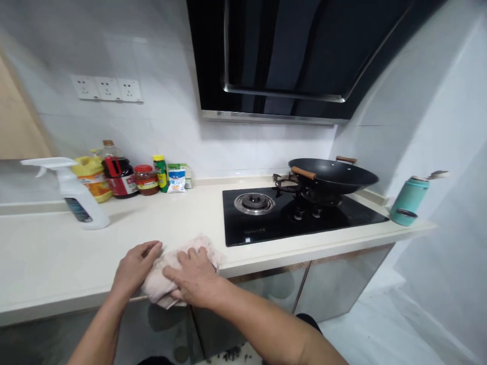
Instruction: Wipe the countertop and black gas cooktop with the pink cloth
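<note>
A pale pinkish cloth (162, 284) lies bunched on the counter's front edge, part of it hanging over. On top of it my right hand (196, 276) presses down, its fingers bent into the fabric and the thumb toward the left. My left hand (137, 266) rests at the cloth's left side, thumb and forefinger loosely apart; its other fingers are mostly hidden. A white spray bottle (81, 203) stands upright on the counter, left of and behind my hands.
Right of the cloth is a black gas hob (262, 230) with a wok (338, 177) on its right burner. A teal bottle (411, 197) stands at the far right. Seasoning containers, including a red-lidded jar (146, 181), line the wall. A range hood (274, 61) hangs above.
</note>
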The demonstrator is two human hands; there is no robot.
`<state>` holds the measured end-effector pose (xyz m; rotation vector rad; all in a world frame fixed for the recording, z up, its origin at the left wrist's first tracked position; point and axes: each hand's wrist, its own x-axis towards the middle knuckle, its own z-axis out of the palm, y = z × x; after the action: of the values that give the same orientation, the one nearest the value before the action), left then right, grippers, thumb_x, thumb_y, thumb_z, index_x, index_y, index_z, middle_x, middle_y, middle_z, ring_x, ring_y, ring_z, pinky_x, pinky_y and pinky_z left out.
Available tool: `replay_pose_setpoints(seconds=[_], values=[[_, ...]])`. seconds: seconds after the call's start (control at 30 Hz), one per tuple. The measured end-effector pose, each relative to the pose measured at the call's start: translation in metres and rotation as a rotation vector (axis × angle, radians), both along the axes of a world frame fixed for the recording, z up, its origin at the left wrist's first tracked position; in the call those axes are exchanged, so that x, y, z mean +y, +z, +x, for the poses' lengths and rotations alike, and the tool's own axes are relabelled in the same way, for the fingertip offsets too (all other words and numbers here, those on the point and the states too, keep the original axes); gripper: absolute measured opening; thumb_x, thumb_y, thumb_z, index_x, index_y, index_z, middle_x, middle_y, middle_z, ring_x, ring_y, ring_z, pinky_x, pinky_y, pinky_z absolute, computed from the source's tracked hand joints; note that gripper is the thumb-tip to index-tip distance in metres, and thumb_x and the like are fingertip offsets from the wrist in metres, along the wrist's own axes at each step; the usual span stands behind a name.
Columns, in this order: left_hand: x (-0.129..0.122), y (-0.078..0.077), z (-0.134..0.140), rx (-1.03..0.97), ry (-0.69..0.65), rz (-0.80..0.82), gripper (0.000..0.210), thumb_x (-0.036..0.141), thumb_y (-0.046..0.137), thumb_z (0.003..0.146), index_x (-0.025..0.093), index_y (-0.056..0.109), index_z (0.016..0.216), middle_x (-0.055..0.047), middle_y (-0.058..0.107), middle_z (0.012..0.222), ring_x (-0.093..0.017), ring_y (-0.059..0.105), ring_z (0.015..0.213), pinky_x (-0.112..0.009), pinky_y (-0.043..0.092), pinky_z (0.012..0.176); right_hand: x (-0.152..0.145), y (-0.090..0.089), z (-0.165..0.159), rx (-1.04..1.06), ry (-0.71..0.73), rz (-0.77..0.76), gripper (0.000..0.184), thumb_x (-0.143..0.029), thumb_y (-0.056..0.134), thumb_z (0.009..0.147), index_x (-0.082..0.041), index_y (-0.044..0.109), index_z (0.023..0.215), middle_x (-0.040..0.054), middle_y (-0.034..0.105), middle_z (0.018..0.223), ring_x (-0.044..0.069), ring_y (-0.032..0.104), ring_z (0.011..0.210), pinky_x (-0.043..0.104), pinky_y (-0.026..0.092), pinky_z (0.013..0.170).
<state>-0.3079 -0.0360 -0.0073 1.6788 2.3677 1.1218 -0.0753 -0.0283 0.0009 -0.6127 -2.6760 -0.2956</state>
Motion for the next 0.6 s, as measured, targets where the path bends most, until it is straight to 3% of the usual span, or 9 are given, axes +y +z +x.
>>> replay_pose_setpoints(seconds=[0.13,0.3,0.43,0.53,0.6], values=[[0.001,0.001,0.000,0.066,0.004,-0.051,0.057,0.062,0.046,0.086,0.019,0.076,0.108,-0.011,0.076,0.120,-0.032,0.069,0.112,-0.042,0.053,0.100,0.015,-0.011,0.044,0.083,0.030,-0.007,0.049,-0.054,0.068,0.088,-0.027,0.057,0.127,0.0083,0.060,0.125,0.028,0.053,0.108,0.045,0.043,0.091],[0.000,0.004,0.000,0.055,0.030,-0.120,0.066,0.065,0.042,0.086,0.016,0.075,0.115,-0.014,0.072,0.129,-0.034,0.065,0.120,-0.045,0.051,0.103,0.038,-0.031,0.143,0.326,0.025,-0.105,0.049,-0.045,0.075,0.080,-0.025,0.060,0.123,0.0064,0.065,0.123,0.026,0.055,0.112,0.042,0.041,0.100],[0.000,0.002,0.000,0.060,0.019,-0.118,0.066,0.066,0.042,0.086,0.016,0.074,0.116,-0.014,0.071,0.131,-0.034,0.064,0.122,-0.046,0.048,0.106,0.055,-0.043,0.235,0.485,-0.199,-0.093,0.028,-0.029,0.062,0.082,-0.023,0.064,0.109,0.0072,0.067,0.107,0.027,0.056,0.105,0.044,0.043,0.096],[0.000,0.001,0.000,0.074,0.015,-0.124,0.064,0.065,0.044,0.087,0.017,0.073,0.116,-0.013,0.072,0.130,-0.034,0.065,0.120,-0.045,0.049,0.105,0.065,-0.041,0.299,0.523,-0.368,-0.147,0.017,-0.031,0.055,0.086,-0.023,0.064,0.099,0.0084,0.067,0.103,0.028,0.059,0.101,0.044,0.045,0.094],[0.000,0.001,0.002,0.088,0.019,-0.128,0.062,0.064,0.044,0.088,0.017,0.074,0.116,-0.013,0.073,0.129,-0.033,0.065,0.120,-0.044,0.049,0.104,0.074,-0.035,0.333,0.562,-0.499,-0.220,0.020,-0.036,0.051,0.088,-0.024,0.063,0.099,0.0089,0.068,0.103,0.028,0.061,0.100,0.043,0.047,0.092]])
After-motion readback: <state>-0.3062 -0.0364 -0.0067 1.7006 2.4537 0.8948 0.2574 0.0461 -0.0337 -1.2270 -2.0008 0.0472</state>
